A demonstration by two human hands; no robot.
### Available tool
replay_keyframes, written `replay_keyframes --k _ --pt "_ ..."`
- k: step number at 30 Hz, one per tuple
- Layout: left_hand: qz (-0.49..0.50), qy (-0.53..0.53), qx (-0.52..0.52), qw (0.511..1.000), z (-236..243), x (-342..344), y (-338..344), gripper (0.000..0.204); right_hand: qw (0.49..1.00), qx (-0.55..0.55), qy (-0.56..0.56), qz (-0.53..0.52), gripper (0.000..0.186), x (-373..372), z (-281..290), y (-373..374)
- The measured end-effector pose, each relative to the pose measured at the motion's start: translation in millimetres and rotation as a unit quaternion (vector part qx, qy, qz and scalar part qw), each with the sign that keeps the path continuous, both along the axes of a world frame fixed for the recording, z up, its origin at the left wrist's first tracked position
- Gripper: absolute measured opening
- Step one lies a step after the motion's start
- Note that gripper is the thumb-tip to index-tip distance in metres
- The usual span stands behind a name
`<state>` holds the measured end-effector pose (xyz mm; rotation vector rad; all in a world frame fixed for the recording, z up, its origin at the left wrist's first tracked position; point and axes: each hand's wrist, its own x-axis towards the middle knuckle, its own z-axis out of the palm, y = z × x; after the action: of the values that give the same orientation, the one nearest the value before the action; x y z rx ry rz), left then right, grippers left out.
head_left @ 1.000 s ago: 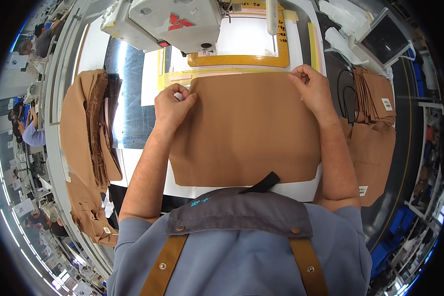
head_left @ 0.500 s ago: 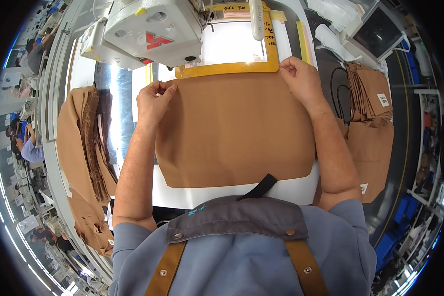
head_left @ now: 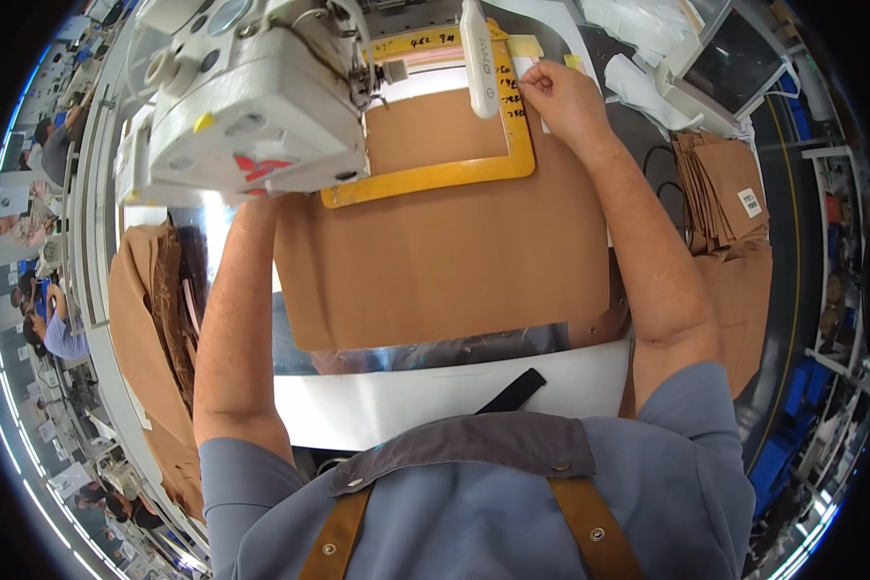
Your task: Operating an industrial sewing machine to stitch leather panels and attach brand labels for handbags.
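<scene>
A large brown fabric panel [head_left: 435, 261] lies flat across the worktop, its far part under a yellow clamp frame [head_left: 435, 184] and showing through the frame's opening. My right hand [head_left: 568, 101] is closed, thumb and fingers pinched on the panel's far right edge, just beside the frame's right bar. On the other side, my left forearm [head_left: 237, 309] reaches up to the panel's left edge. The white sewing machine head [head_left: 261, 116] hides my left hand and its fingers. A white elongated machine part [head_left: 480, 63] hangs over the frame's far right portion.
Brown fabric pieces [head_left: 140, 319] with frayed edges hang at the left. More brown pieces [head_left: 720, 188] are stacked at the right, one bearing a white label. A dark-screened monitor [head_left: 739, 63] stands far right. A white table edge [head_left: 387, 396] runs before my body.
Both hands have moved farther away with the panel, which has slid under the yellow frame and now fills its opening. My left hand has gone behind the machine head.
</scene>
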<state>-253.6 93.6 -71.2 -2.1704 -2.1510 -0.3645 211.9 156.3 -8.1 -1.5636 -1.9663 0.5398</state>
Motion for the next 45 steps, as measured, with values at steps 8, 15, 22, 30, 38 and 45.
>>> replay_keyframes --k 8,15,22,30,38,45 --pt "-0.010 -0.033 0.008 0.999 3.9 -11.2 -5.4 0.036 0.994 0.028 -0.089 -0.054 0.023 -12.0 5.5 91.4" --pt "-0.008 -0.057 0.001 0.998 21.5 -41.6 -37.2 0.034 0.978 0.173 0.059 -0.105 0.023 -1.7 -11.5 162.3" --pt "0.034 -0.073 -0.004 0.997 34.0 -16.6 -60.1 0.031 0.981 0.178 0.067 0.021 0.019 26.1 41.9 24.3" --pt "-0.037 -0.048 0.002 0.998 74.9 96.6 -154.8 0.072 0.976 0.114 -0.150 0.110 0.056 71.7 20.2 -132.0" --pt "-0.036 -0.045 -0.069 0.996 67.6 108.4 -174.5 0.094 0.963 0.074 -0.245 0.089 0.065 81.8 11.2 -165.4" --pt "-0.005 -0.017 -0.034 0.999 58.1 104.7 -178.8 0.094 0.965 0.099 -0.232 0.069 0.063 81.7 3.4 -172.2"
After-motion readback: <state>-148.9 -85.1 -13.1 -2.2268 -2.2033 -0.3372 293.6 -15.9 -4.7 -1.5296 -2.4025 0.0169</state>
